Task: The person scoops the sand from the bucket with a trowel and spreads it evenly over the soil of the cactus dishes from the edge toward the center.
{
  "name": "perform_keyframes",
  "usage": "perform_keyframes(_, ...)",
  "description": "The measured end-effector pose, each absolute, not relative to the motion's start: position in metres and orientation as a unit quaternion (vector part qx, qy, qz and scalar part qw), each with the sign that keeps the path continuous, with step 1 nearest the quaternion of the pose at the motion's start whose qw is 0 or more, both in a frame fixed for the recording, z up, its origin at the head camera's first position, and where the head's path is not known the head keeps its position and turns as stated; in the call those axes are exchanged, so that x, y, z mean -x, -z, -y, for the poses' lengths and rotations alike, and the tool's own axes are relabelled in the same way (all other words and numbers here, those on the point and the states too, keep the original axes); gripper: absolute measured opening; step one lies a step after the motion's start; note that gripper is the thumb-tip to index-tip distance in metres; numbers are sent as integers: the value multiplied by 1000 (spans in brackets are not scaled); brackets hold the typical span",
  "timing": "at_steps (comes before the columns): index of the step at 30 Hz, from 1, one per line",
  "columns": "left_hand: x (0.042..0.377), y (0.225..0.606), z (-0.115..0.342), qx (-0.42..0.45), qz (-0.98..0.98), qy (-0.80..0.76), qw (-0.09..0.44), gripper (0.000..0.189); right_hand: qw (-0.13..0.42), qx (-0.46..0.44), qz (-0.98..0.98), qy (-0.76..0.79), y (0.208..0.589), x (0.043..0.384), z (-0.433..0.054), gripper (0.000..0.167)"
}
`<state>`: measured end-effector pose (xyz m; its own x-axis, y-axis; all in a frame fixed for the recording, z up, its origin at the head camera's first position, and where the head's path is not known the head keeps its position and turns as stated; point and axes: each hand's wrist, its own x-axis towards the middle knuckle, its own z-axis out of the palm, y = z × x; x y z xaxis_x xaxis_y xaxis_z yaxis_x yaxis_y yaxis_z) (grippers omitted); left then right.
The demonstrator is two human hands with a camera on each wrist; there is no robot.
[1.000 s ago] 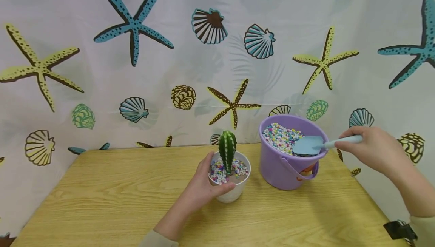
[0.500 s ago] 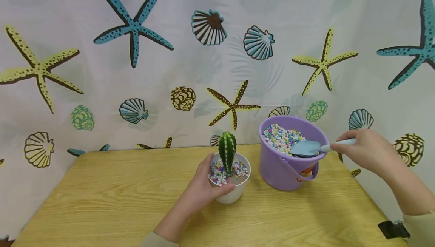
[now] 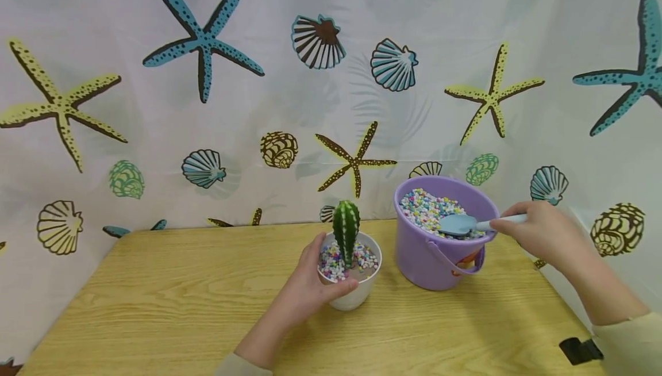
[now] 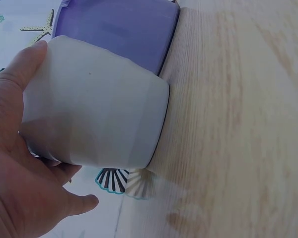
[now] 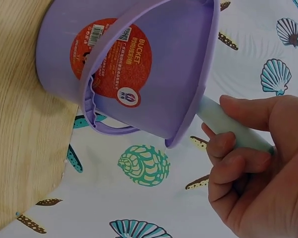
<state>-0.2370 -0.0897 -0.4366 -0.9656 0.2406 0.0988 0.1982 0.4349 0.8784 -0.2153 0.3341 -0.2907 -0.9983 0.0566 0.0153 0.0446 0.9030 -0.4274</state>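
Note:
In the head view, a white flowerpot (image 3: pixel 350 300) stands on the table with a green cactus (image 3: pixel 345 231) upright in it. Coloured pebbles (image 3: pixel 332 264) cover much of its top, with a bare brownish patch at the front right. My left hand (image 3: pixel 306 287) holds the pot from its left, thumb along the near side. To the right is a purple bucket (image 3: pixel 421 258), partly filled with similar coloured pebbles (image 3: pixel 426 209). My right hand (image 3: pixel 545 232) grips the handle of a light blue toy shovel (image 3: pixel 457 225); its blade's tip dips into the bucket's pebbles. Curled fingers (image 5: pixel 228 168) wrap the shovel handle (image 5: pixel 236 130) in the right wrist view.
The wooden table (image 3: pixel 181 295) runs up to a pale curtain (image 3: pixel 248 106) printed with starfish and shells. The bucket's handle (image 3: pixel 455 264) hangs down its front. A black strap-like object (image 3: pixel 580 351) lies near the right sleeve.
My right hand has moved left and slightly down, pushing the shovel farther into the bucket, its blade now lower in the pebbles. The left hand and pot have stayed put.

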Motion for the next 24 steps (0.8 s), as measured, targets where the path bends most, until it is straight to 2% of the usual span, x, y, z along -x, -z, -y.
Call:
perform_keyframes(16,237,436,89,-126,-854,-504,22,124,69,16,970,-231,308,221,-325,57)
perform_keyframes(24,237,435,89,-124,-854,-505,24,125,64,35,966,-250,314,223,-322,62)
